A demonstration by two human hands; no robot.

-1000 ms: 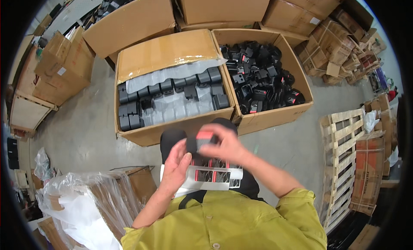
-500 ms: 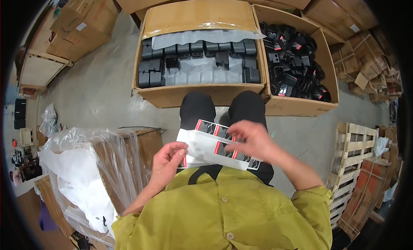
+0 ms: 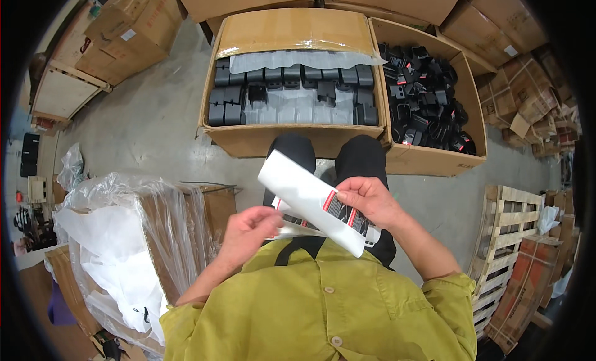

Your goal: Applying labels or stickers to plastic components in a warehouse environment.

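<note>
My right hand pinches a sheet of labels by its upper edge, above my lap. The sheet is white and curled, with black and red labels on the part beside my fingers. Beneath it, more black and red label sheets lie across my thighs, partly covered. My left hand is at the left edge of those lower sheets, fingers curled together. Whatever its fingertips may hold is hidden.
Ahead of my knees stands an open carton of black plastic parts in rows. Right of it, another carton holds loose black parts with red-marked labels. A plastic-draped box is at my left, a wooden pallet at my right.
The label sheet in front has been lifted and turned, its white end now pointing up toward my knees. My right hand, blurred over the sheets before, now grips it. My left fingers have curled in.
</note>
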